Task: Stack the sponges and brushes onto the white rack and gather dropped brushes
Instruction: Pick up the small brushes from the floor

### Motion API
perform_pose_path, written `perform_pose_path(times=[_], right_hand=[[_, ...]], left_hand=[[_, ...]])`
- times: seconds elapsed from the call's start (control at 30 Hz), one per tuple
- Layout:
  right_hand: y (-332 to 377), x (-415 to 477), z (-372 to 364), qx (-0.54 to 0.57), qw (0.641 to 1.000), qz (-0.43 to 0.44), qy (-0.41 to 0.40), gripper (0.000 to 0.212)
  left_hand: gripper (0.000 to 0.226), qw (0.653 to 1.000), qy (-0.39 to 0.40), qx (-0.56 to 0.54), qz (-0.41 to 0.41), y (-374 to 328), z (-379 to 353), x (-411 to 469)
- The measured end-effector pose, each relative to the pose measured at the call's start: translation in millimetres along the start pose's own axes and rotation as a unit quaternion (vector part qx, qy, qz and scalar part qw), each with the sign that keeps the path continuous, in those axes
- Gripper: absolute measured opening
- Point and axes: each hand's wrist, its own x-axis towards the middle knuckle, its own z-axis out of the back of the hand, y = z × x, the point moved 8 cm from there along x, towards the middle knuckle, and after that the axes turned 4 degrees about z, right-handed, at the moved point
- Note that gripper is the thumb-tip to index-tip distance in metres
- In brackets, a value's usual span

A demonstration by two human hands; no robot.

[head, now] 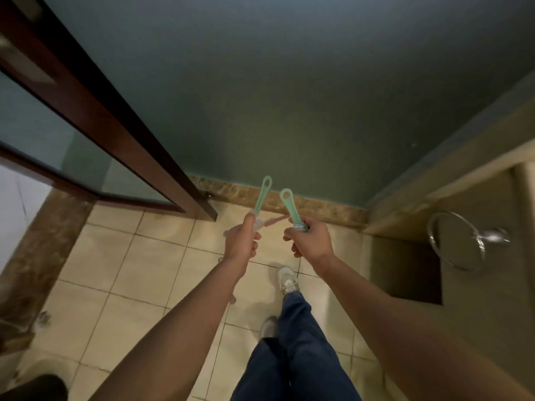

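My left hand [241, 241] is closed around the bristle end of a green brush [263, 195], whose looped handle points up and away. A pink brush [273, 220] also sticks out of this fist toward the right. My right hand [311, 240] grips a second green brush [291, 208] the same way, handle tilted up to the left. Both hands hover above the tiled floor near the wall. Small pinkish pieces [233, 299] show on the floor by my left forearm, partly hidden. The white rack is not in view.
A brown-framed glass door [115, 134] stands open at the left. A green wall [289, 96] with a marble skirting [318, 208] lies ahead. At the right a beige counter [477, 285] carries a chrome towel ring [460, 241]. My legs and shoes [288, 280] stand on beige tiles.
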Motion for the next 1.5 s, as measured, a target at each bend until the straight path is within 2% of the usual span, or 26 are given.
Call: perform_pose_path(times=[0.07, 0.13, 0.27, 0.37, 0.5, 0.7, 0.83, 1.07, 1.17, 1.3, 1.4, 1.5], right_hand=[[19, -27, 22, 0.008, 1.0, 0.013, -0.013, 0.019], [33, -49, 45, 0.022, 0.999, 0.024, -0.032, 0.015], [49, -84, 94, 0.083, 0.992, 0.049, -0.079, 0.019], [48, -103, 139, 0.166, 0.979, 0.024, -0.114, 0.024], [45, -115, 201, 0.275, 0.953, -0.008, -0.124, 0.039], [36, -129, 294, 0.382, 0.914, -0.015, -0.138, 0.043], [23, -142, 359, 0.405, 0.898, -0.014, -0.173, 0.052], [-11, -181, 445, 0.397, 0.879, -0.012, -0.264, 0.046], [-29, -205, 469, 0.418, 0.851, -0.006, -0.318, 0.037], [-55, -242, 493, 0.464, 0.793, 0.006, -0.396, 0.033], [-73, -273, 504, 0.495, 0.741, 0.012, -0.454, 0.035], [-86, -306, 506, 0.511, 0.693, 0.013, -0.508, 0.03]], left_hand=[[0.055, 1.0, 0.025, 0.008, -0.001, -11, -11, -32], [0.052, 0.998, 0.056, 0.011, -0.009, -20, -26, -60], [0.033, 0.989, 0.138, -0.047, -0.008, -36, -66, -115], [0.015, 0.973, 0.217, -0.081, -0.009, -46, -108, -152], [0.01, 0.959, 0.276, -0.031, -0.051, -57, -168, -195], [0.006, 0.939, 0.328, 0.058, -0.086, -67, -266, -240], [0.019, 0.915, 0.374, 0.104, -0.107, -69, -330, -266], [0.044, 0.849, 0.446, 0.245, -0.141, -52, -423, -319], [0.044, 0.824, 0.47, 0.282, -0.147, -37, -453, -343], [0.04, 0.789, 0.505, 0.317, -0.146, -13, -484, -372], [0.041, 0.745, 0.546, 0.356, -0.143, 5, -505, -396], [0.041, 0.684, 0.579, 0.413, -0.165, 22, -522, -421]])
